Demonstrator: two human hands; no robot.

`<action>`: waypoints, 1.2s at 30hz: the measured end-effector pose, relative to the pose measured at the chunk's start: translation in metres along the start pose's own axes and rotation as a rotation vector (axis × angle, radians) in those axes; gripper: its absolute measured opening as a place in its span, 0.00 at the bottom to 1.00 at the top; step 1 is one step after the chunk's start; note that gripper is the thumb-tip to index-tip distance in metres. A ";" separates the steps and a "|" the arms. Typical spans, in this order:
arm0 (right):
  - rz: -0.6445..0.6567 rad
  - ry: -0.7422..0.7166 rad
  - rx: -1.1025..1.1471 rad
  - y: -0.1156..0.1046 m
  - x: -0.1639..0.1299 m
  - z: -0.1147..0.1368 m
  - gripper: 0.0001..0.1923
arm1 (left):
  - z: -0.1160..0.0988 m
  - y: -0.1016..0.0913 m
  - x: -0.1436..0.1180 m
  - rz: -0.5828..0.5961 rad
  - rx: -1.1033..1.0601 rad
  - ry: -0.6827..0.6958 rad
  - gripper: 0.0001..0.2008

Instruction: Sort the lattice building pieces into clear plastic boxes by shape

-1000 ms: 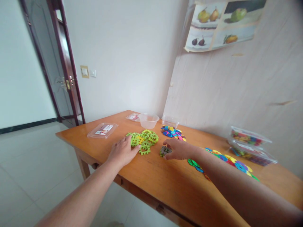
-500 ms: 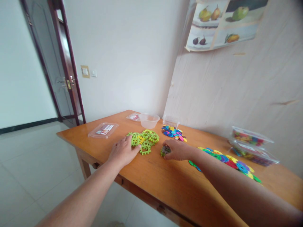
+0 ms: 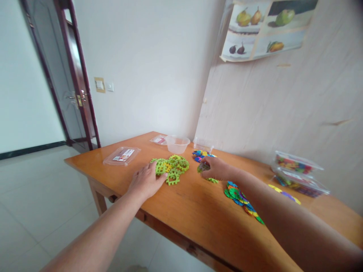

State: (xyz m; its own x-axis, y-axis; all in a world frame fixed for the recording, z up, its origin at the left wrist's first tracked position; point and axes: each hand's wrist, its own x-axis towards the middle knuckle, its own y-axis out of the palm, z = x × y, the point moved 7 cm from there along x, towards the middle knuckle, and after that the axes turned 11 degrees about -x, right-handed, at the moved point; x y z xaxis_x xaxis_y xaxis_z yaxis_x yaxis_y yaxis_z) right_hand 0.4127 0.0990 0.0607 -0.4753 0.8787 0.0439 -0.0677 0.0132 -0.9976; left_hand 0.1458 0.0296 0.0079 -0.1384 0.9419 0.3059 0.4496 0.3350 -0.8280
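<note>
Beside the green pieces point(image 3: 171, 167), the left hand point(image 3: 146, 182) lay flat and spread on the tabletop point(image 3: 198, 211). Past it, the right hand point(image 3: 217, 169) pinched a small greyish piece point(image 3: 202, 167), apparently mid-carry; placing it would call for a gentle release.

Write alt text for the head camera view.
A person's left hand rests flat on a wooden table beside a pile of green lattice pieces, while the right hand pinches a small greenish piece near a heap of multicoloured discs.
</note>
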 end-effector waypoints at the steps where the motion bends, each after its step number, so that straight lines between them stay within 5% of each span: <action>1: -0.017 0.020 0.011 -0.005 0.002 -0.008 0.22 | 0.000 0.000 0.000 0.000 -0.002 0.000 0.38; 5: -0.019 0.056 -0.009 -0.008 0.002 -0.032 0.20 | 0.000 -0.002 0.000 -0.003 -0.021 -0.017 0.37; 12: 0.056 0.025 -0.065 0.018 -0.004 -0.041 0.18 | 0.000 -0.002 0.001 -0.010 -0.027 -0.012 0.35; 18: -0.016 0.003 -0.166 0.000 -0.006 -0.035 0.27 | 0.001 -0.004 0.002 -0.021 -0.057 -0.029 0.29; 22: -0.167 -0.037 -0.153 -0.011 -0.005 0.000 0.25 | 0.003 -0.006 0.002 -0.024 -0.092 -0.051 0.25; 30: -0.140 -0.430 -0.091 0.017 0.002 0.119 0.26 | 0.010 -0.005 0.003 -0.061 -0.172 -0.051 0.22; 36: -0.122 -0.437 -0.134 0.017 0.011 0.126 0.21 | 0.007 -0.007 0.000 -0.054 -0.162 -0.070 0.22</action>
State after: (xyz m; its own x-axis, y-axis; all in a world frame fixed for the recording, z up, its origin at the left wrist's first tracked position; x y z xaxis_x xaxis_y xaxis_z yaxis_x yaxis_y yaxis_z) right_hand 0.2958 0.0488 0.0505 -0.7973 0.5845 0.1503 -0.0452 0.1906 -0.9806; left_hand 0.1361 0.0274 0.0107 -0.2247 0.9238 0.3101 0.5753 0.3826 -0.7229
